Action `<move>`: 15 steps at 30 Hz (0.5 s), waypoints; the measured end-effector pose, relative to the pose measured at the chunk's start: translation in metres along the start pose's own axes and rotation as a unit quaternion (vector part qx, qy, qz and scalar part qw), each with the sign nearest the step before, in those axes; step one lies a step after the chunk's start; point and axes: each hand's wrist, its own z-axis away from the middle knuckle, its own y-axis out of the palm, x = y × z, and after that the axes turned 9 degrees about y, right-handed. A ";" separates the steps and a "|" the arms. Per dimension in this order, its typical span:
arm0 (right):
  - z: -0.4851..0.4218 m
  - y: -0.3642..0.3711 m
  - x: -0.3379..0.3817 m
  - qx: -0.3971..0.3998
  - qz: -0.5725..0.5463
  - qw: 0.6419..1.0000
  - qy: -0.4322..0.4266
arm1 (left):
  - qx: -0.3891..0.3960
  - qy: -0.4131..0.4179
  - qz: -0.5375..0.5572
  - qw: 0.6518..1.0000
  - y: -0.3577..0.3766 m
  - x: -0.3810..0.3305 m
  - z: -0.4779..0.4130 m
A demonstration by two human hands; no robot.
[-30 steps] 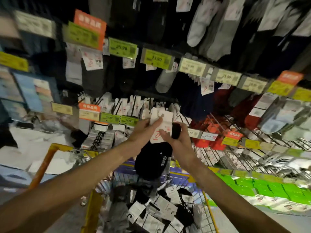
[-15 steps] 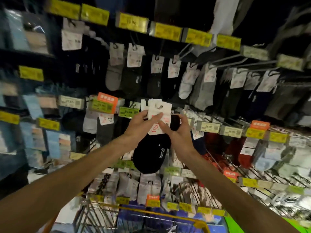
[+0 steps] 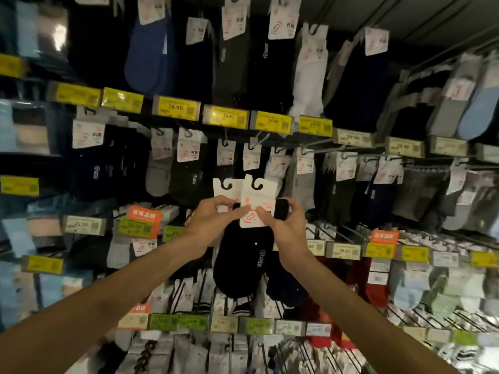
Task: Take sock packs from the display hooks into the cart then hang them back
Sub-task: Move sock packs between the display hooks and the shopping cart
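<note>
Before crowded display hooks, pinching black sock packs by their white hooked cards, left hand and right hand both clamped; socks dangling beneath.

One yellow price tag reads 16.90; black sock says COTTON.

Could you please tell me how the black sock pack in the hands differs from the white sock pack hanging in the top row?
The black sock pack is dark; the white sock pack is pale. The black sock pack is off the hooks, pinched at its card by the left hand and right hand; the white sock pack hangs on the display. Both carry a white card with a red mark.
</note>
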 end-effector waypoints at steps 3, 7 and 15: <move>-0.018 -0.015 0.015 0.014 -0.002 1.000 0.001 | 0.009 -0.007 0.021 1.000 0.020 -0.004 -0.016; -0.048 -0.034 0.032 0.017 -0.025 0.999 0.018 | 0.011 0.004 0.004 1.000 0.048 -0.016 -0.039; -0.095 -0.045 0.057 0.086 -0.092 0.989 0.080 | 0.014 0.005 -0.016 1.000 0.074 -0.027 -0.077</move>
